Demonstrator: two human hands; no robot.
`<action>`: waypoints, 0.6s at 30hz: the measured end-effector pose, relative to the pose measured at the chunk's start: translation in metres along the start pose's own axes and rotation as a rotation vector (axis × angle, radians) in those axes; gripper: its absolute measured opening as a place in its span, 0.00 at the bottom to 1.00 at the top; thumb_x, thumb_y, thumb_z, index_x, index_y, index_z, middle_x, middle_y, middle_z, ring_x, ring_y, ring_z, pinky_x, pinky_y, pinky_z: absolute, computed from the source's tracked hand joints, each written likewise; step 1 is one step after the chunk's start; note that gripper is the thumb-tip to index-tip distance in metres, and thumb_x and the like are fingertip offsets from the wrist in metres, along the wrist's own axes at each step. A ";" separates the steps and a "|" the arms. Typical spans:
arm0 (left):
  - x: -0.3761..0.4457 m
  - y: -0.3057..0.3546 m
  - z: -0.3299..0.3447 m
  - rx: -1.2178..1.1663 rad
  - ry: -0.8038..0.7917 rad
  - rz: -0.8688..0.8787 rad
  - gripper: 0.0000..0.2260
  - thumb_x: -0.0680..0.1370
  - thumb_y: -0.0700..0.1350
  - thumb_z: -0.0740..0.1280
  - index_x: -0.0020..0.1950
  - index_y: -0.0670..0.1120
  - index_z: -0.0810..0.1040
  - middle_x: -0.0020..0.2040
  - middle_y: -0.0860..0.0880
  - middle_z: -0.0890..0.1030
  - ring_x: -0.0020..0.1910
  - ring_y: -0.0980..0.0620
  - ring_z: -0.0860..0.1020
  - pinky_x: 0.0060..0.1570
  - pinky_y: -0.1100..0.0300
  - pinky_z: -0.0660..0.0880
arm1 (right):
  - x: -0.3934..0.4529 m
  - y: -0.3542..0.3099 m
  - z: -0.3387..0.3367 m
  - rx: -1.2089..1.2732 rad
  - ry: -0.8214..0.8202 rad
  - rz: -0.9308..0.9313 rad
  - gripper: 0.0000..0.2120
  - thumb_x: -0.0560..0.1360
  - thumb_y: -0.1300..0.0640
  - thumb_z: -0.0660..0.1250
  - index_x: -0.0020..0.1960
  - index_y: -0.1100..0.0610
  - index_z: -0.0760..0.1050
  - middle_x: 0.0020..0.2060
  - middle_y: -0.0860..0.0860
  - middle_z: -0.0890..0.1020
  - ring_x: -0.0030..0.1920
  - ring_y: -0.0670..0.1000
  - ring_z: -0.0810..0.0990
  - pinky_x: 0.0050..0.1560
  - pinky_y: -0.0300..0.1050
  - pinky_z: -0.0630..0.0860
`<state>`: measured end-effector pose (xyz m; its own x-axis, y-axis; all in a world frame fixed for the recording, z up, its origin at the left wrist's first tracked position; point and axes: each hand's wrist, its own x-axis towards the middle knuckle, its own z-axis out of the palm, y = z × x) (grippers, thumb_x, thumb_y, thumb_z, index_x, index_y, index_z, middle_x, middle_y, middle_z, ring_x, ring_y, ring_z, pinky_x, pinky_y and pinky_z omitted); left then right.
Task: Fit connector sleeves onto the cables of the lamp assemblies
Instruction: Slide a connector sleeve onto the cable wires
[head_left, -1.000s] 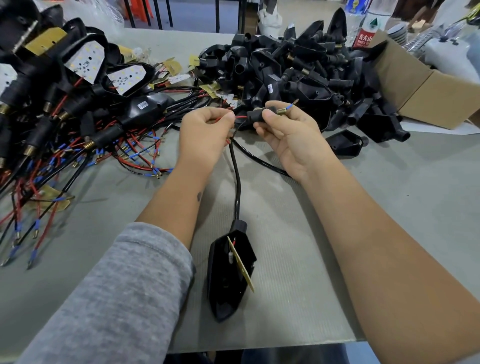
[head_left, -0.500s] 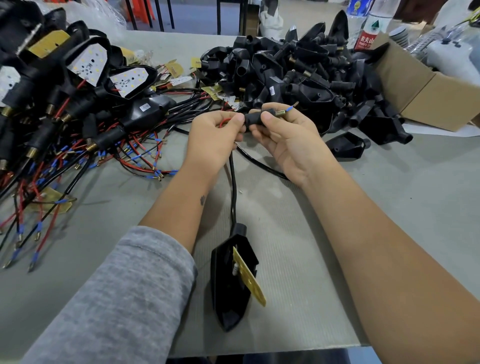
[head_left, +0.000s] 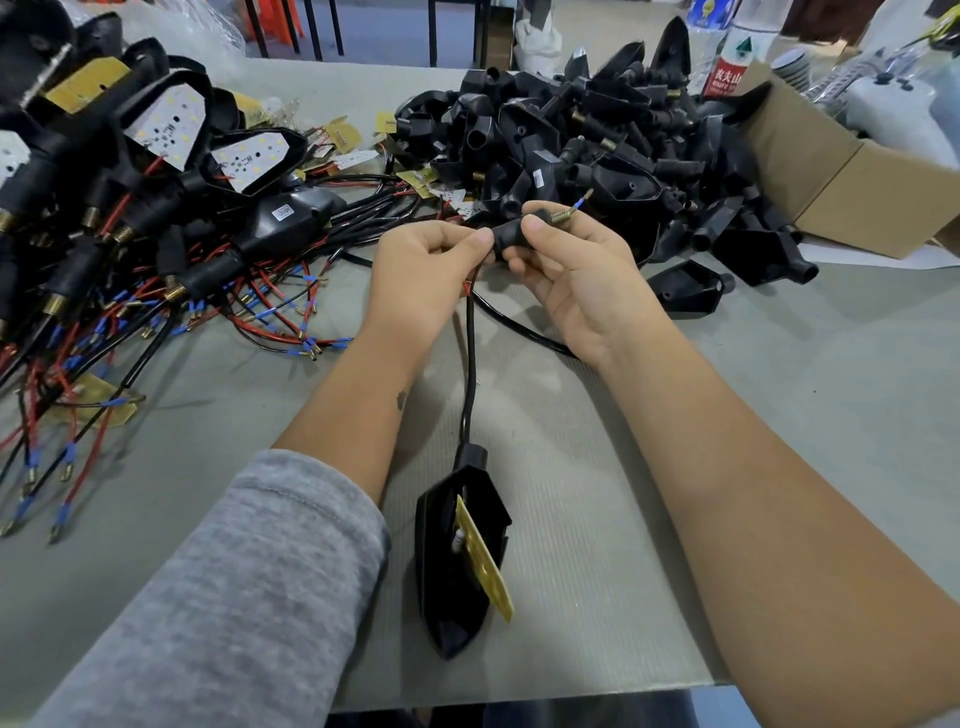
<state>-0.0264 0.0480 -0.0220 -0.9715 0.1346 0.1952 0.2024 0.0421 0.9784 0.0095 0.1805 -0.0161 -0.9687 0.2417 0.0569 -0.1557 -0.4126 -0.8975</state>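
Black lamp housing (head_left: 457, 561) with a yellow board tilted in it lies on the grey tabletop (head_left: 597, 545) nearer than both hands, its black cable (head_left: 470, 364) running up between the wrists. Left hand (head_left: 421, 275) pinches the cable just beside the black connector sleeve (head_left: 511, 236); right hand (head_left: 576, 270) grips the sleeve, threaded metal tip and blue wire end sticking out beyond its fingers. Beyond the hands, a heap of black housings (head_left: 597, 145); left of the left hand, wired lamp assemblies (head_left: 156, 218).

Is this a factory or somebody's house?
Most likely a small factory workbench: a big heap of black lamp housings, a pile of wired lamp assemblies, and a cardboard box of parts.
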 end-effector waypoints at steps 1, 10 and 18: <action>0.000 0.000 0.000 0.007 -0.013 0.007 0.08 0.77 0.42 0.70 0.38 0.47 0.82 0.37 0.48 0.83 0.38 0.52 0.78 0.49 0.53 0.79 | 0.000 0.000 0.000 0.000 0.003 0.000 0.05 0.78 0.68 0.64 0.49 0.61 0.77 0.38 0.55 0.82 0.38 0.50 0.78 0.44 0.40 0.79; 0.002 -0.003 0.000 -0.007 -0.015 -0.014 0.08 0.77 0.44 0.70 0.37 0.48 0.82 0.36 0.49 0.84 0.33 0.56 0.78 0.36 0.65 0.75 | 0.003 0.001 0.000 0.024 0.054 -0.020 0.05 0.78 0.67 0.64 0.48 0.61 0.77 0.37 0.54 0.82 0.36 0.49 0.78 0.40 0.38 0.78; -0.001 0.002 0.001 -0.063 -0.116 -0.027 0.02 0.78 0.43 0.69 0.48 0.46 0.81 0.34 0.50 0.83 0.30 0.55 0.78 0.33 0.64 0.75 | 0.003 -0.002 0.000 0.010 0.086 -0.026 0.04 0.79 0.66 0.64 0.48 0.61 0.76 0.35 0.52 0.81 0.35 0.48 0.78 0.39 0.38 0.77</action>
<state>-0.0244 0.0492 -0.0201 -0.9550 0.2480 0.1629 0.1646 -0.0144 0.9863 0.0068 0.1815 -0.0144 -0.9442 0.3266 0.0424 -0.1830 -0.4134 -0.8920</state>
